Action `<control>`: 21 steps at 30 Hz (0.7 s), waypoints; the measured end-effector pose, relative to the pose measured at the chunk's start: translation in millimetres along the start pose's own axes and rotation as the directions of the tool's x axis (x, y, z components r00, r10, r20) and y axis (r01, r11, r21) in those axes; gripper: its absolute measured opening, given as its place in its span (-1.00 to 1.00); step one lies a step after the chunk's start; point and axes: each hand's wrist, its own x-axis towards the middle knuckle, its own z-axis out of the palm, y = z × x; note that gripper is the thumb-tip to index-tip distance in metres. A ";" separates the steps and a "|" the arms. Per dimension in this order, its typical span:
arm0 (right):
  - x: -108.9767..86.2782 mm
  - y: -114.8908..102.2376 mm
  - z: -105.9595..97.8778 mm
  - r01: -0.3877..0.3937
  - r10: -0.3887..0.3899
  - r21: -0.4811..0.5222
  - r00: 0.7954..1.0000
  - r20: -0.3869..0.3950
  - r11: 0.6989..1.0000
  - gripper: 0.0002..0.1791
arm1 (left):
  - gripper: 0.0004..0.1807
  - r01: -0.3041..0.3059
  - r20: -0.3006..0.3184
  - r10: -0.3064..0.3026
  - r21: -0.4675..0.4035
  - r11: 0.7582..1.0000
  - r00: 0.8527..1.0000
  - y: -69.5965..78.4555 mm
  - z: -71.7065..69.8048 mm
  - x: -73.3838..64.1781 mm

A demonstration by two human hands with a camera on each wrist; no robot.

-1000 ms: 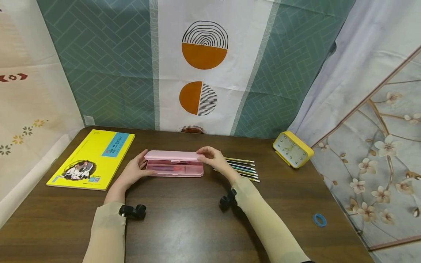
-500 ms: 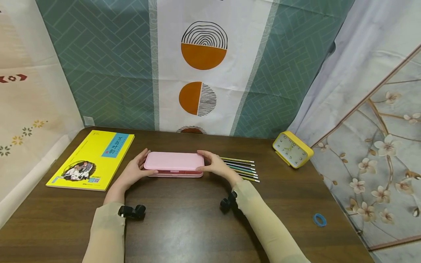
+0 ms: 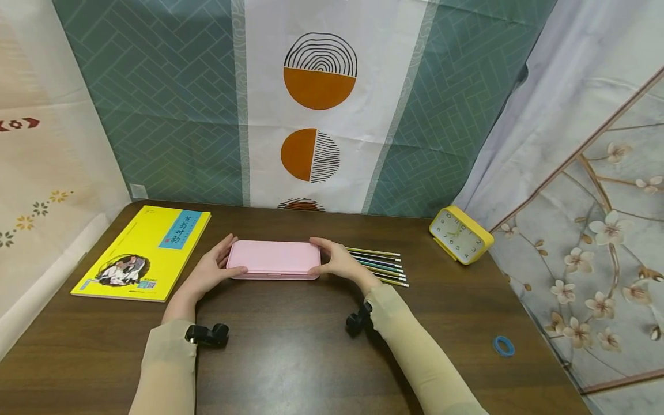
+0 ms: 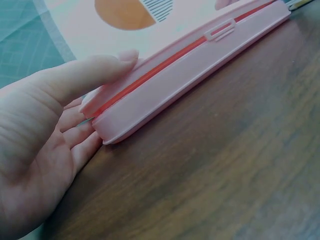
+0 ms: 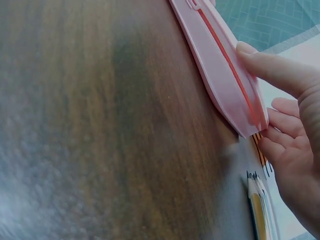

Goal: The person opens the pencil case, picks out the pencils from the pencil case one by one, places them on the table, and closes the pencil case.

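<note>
A pink pencil case (image 3: 275, 257) lies lengthwise on the brown table, its lid down over the base. Both wrist views show a narrow red line along the seam, and the left wrist view shows the front clasp (image 4: 220, 30). My left hand (image 3: 208, 272) holds the case's left end, thumb on the lid's front edge and fingers around the end. At the opposite end, my right hand (image 3: 339, 265) grips in the same way, its thumb (image 5: 267, 67) against the lid. The contents are hidden under the lid.
Several pencils (image 3: 381, 267) lie side by side just right of the case, partly behind my right hand. A yellow book (image 3: 150, 248) lies at the left. A yellow alarm clock (image 3: 460, 235) stands at the back right, and a blue ring (image 3: 503, 346) lies nearer on the right.
The lid has come down from half raised, covering the pens inside the case. My right hand has lowered with it, its thumb now at the front edge; my left hand has barely moved.
</note>
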 end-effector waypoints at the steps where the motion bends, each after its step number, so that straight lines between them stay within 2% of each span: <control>1: 0.0 0.2 -0.1 -0.001 0.001 -0.006 1.000 0.000 1.000 -0.06 | 0.15 0.000 0.001 0.000 0.001 1.000 1.000 0.0 0.2 0.2; 12: -2.3 -2.4 -0.2 0.007 -0.008 -0.040 1.000 -0.008 0.999 -0.06 | 0.18 0.009 0.005 -0.009 -0.024 1.000 1.000 4.9 0.3 0.3; 21: -2.7 -9.5 4.2 -0.012 0.013 -0.058 1.000 0.007 0.998 -0.08 | 0.22 0.051 0.011 -0.050 -0.033 0.998 0.999 5.3 -4.2 -2.4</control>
